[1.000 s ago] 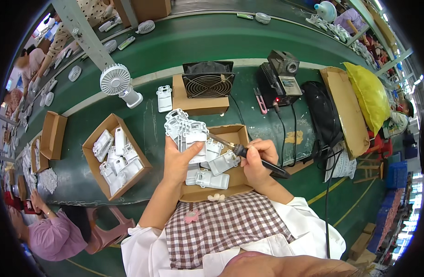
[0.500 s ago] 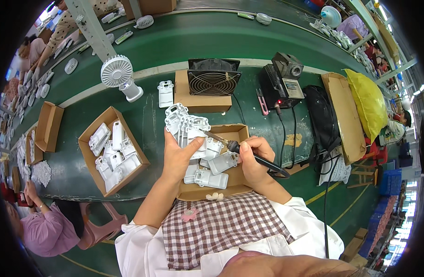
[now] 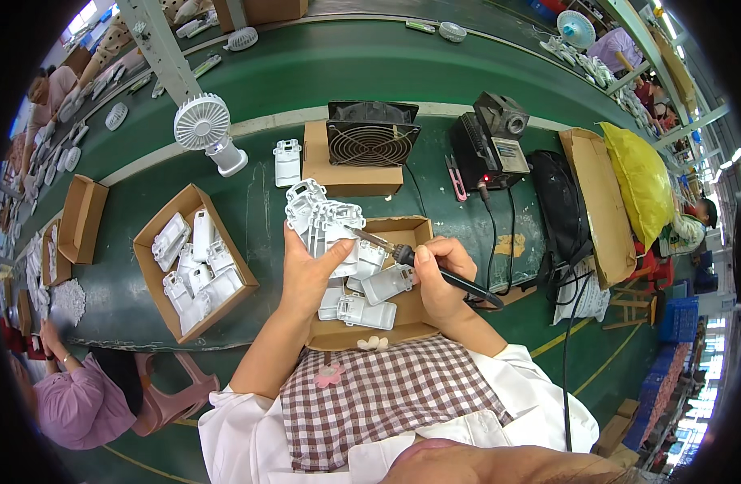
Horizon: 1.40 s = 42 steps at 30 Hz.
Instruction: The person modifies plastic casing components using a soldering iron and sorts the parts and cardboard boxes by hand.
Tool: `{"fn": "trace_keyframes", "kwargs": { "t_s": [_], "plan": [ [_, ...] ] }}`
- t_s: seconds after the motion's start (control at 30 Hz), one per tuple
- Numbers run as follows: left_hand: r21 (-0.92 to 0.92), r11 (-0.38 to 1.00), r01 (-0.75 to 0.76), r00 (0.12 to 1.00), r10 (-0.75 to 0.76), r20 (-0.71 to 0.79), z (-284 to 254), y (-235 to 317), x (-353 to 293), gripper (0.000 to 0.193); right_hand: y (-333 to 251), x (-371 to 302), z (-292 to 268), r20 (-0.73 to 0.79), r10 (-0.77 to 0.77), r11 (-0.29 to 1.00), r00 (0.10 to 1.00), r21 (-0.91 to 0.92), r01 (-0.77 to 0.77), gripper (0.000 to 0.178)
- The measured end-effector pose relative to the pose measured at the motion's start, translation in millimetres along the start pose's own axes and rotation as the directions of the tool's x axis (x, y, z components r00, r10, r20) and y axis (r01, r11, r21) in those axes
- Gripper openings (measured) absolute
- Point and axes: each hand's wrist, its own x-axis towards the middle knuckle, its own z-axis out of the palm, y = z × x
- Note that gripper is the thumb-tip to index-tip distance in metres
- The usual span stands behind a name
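My left hand [image 3: 306, 270] is closed around several white plastic housings [image 3: 322, 218], bunched together above a cardboard box. In my right hand [image 3: 445, 278] is a soldering iron [image 3: 404, 255], gripped like a pen by its dark handle. Its metal tip points left and meets, or nearly meets, the housings; exact contact is too small to tell. Below both hands, the open cardboard box [image 3: 415, 315] holds more white housings [image 3: 366, 310]. The iron's cable bends away to the right, toward the black soldering station [image 3: 490, 149] with its red light.
Left of me stands another cardboard box [image 3: 249, 282] of white housings. A white handheld fan [image 3: 204, 125] stands behind it. Straight ahead, a black cooling fan [image 3: 373, 135] sits on a carton, with pink-handled tweezers [image 3: 456, 179] to its right. Beyond runs a green conveyor belt [image 3: 306, 68]. A co-worker [image 3: 84, 403] sits at left.
The whole view has shifted very slightly. Handheld fans on the conveyor have moved a little to the left. My hands keep nearly the same pose, still holding the housings and the iron.
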Motion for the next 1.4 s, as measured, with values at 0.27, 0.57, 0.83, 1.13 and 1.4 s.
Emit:
{"fn": "trace_keyframes", "kwargs": {
  "t_s": [0.27, 0.57, 0.83, 1.13, 1.4],
  "plan": [
    [0.022, 1.000, -0.007, 1.000, 0.007, 0.006, -1.9, -0.2, -0.3, 0.066, -1.3, 1.6, 1.1, 0.027, -0.028, 0.999, 0.999, -0.022, 0.028, 0.010],
    [0.071, 0.997, 0.017, 1.000, -0.018, 0.003, -1.3, -1.4, -2.0, 0.063, -1.8, 1.1, 1.4, -0.004, -0.001, 1.000, 1.000, 0.023, 0.002, 0.010],
    [0.070, 0.997, 0.020, 1.000, -0.020, -0.004, -2.0, -1.4, -2.7, 0.062, 3.1, 1.3, 0.0, 0.041, -0.029, 1.000, 0.999, -0.001, 0.029, 0.010],
    [0.080, 0.997, 0.012, 1.000, -0.012, 0.000, -2.4, -1.3, -2.9, 0.061, 2.4, 1.1, 0.0, 0.049, -0.013, 1.000, 0.999, -0.007, 0.014, 0.009],
    [0.063, 0.998, 0.024, 1.000, -0.024, 0.003, -1.0, -0.5, -2.6, 0.062, 1.1, 0.8, -1.0, 0.047, 0.019, 1.000, 0.999, -0.012, -0.019, 0.010]
  ]
}}
